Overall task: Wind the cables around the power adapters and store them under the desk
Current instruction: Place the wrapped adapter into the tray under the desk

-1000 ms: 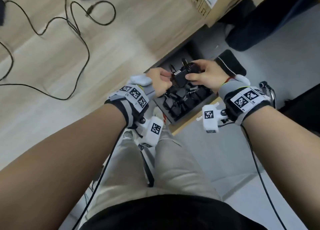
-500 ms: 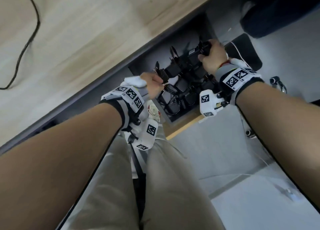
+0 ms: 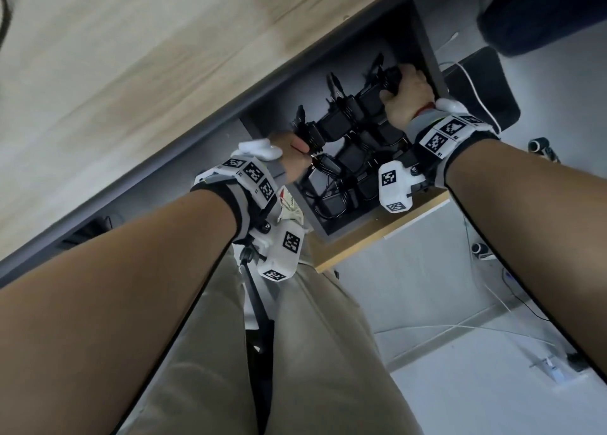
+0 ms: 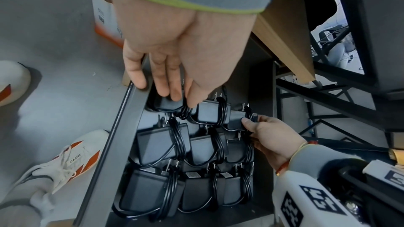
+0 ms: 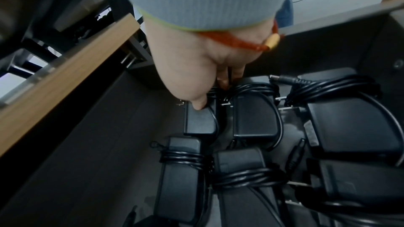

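Several black power adapters [image 4: 161, 142] with cables wound round them lie in rows in a dark shelf compartment [image 3: 423, 40] under the wooden desk [image 3: 164, 57]. My left hand [image 3: 292, 155] [image 4: 174, 49] holds the far-left adapter of the top row [image 4: 166, 103] between thumb and fingertips, little finger on the shelf's grey rim [image 4: 122, 127]. My right hand [image 3: 404, 96] [image 4: 268, 134] [image 5: 196, 75] grips the far-right adapter of that row [image 4: 237, 123] [image 5: 198, 122], thumb on its face, fingers behind it. A third adapter [image 4: 210, 111] sits between the two.
A wood-edged panel [image 3: 377, 228] [image 4: 284, 40] borders the compartment. White and orange shoes [image 4: 72, 160] stand on the grey floor beside the rim, with a cardboard box [image 4: 102, 15] behind. A dark seat [image 3: 542, 8] and white floor cables [image 3: 460, 328] lie to the right.
The view dropped from the desk top to the compartment. Both hands moved apart and deeper into it; the right carried its adapter to the far right, the left went to the left end.
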The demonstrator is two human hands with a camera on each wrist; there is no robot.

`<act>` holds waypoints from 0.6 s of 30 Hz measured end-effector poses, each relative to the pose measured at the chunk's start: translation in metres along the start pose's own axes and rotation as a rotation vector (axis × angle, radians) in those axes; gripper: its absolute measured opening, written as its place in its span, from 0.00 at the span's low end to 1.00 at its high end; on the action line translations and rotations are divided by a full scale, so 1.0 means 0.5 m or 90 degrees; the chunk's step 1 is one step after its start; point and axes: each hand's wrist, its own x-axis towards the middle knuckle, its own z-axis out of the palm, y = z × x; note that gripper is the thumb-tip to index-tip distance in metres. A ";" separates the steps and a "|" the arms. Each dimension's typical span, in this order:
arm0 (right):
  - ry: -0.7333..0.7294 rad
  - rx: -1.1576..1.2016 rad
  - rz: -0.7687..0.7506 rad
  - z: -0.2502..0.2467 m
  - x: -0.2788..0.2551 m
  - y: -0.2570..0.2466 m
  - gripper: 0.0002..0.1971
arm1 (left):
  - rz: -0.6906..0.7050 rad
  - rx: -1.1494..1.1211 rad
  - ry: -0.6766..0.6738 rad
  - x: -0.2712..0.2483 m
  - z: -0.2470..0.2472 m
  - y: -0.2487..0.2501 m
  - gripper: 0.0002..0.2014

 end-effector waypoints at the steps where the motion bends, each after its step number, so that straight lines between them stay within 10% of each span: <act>1: -0.001 -0.008 0.003 0.004 0.005 0.000 0.26 | 0.002 0.011 0.004 0.002 0.000 -0.002 0.12; 18: -0.015 0.050 -0.013 -0.081 -0.099 -0.036 0.24 | 0.101 0.003 -0.011 -0.091 -0.037 0.066 0.09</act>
